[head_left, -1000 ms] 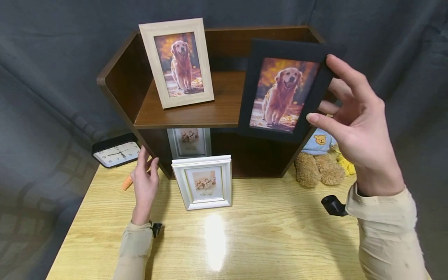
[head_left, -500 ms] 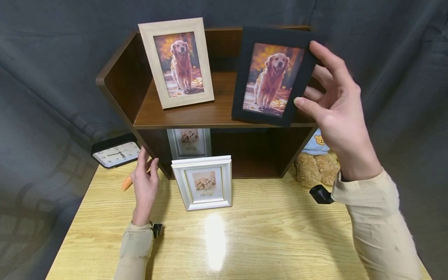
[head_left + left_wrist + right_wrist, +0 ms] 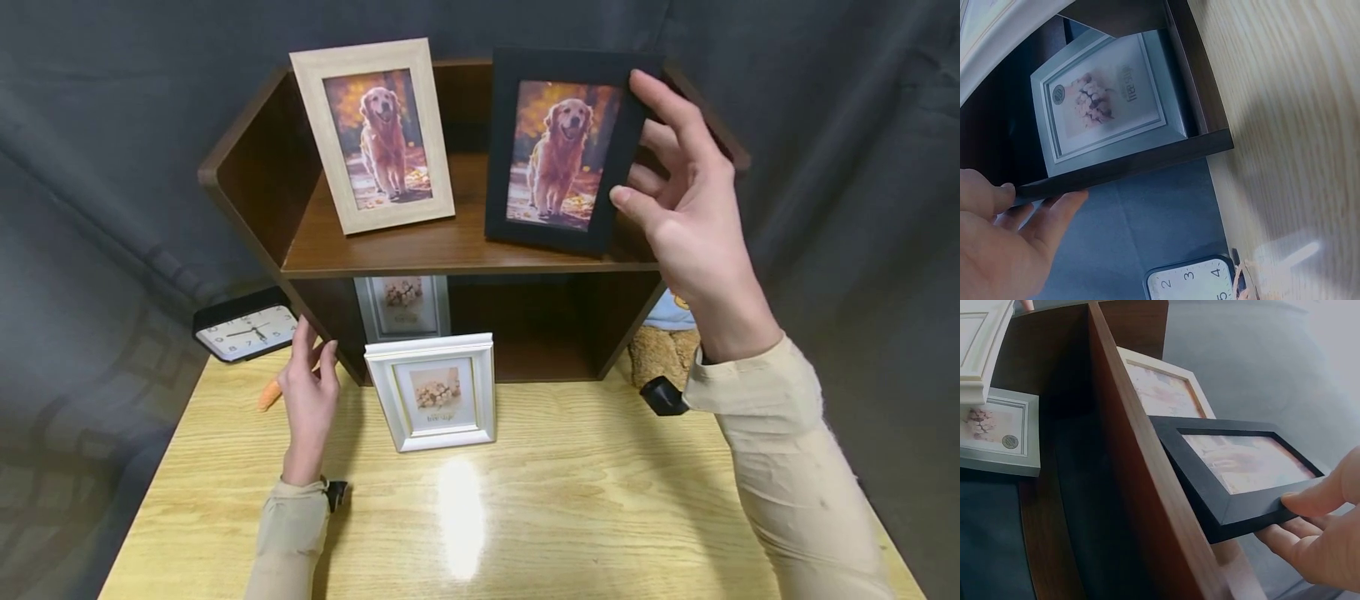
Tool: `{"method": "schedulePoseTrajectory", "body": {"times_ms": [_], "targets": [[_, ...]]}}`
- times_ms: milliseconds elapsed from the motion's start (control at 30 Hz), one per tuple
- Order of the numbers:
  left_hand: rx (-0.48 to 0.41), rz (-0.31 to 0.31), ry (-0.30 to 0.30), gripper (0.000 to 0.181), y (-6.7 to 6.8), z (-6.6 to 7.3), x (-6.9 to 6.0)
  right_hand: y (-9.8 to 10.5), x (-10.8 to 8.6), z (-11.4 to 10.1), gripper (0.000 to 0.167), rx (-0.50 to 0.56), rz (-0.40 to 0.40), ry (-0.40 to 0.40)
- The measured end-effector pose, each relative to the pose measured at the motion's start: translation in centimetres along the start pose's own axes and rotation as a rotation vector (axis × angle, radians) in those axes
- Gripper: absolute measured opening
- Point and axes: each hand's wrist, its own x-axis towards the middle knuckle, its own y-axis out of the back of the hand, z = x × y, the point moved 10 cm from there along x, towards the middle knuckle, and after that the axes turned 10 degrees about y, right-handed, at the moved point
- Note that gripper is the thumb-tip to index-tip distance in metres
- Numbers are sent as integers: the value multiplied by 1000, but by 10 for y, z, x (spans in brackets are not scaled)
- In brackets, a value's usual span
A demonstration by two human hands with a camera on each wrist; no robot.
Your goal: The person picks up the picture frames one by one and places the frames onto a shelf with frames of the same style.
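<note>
My right hand (image 3: 693, 208) pinches the right side of a black photo frame (image 3: 555, 154), thumb in front and fingers behind. The frame, with a dog picture, stands tilted back over the upper board of a dark brown shelf (image 3: 465, 248); its lower edge appears to touch the board. To its left on that board stands a cream photo frame (image 3: 375, 137). At the shelf's lower left side, my left hand (image 3: 310, 408) holds the side panel's edge between thumb and fingers, also seen with the hand (image 3: 1007, 244) in the left wrist view.
A white photo frame (image 3: 435, 396) stands on the wooden table (image 3: 570, 500) before the shelf. A grey-blue frame (image 3: 1107, 100) is in the lower compartment. An alarm clock (image 3: 247, 329) and orange item (image 3: 270, 393) lie left; a plush toy (image 3: 660, 354) sits right, partly hidden.
My right hand has carried the black frame left and back, from before the shelf's right part onto the upper board beside the cream frame. The left hand stays on the panel.
</note>
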Motion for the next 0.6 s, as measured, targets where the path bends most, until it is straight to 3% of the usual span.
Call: {"method": "schedulePoseTrajectory", "body": {"times_ms": [233,600], "targets": [[-9,1,-4,57,1,0,1,-1,12,15,75,16,36,-41],[7,8,-5,56,1,1,0,2,24,28,74,12,4,-66]]}}
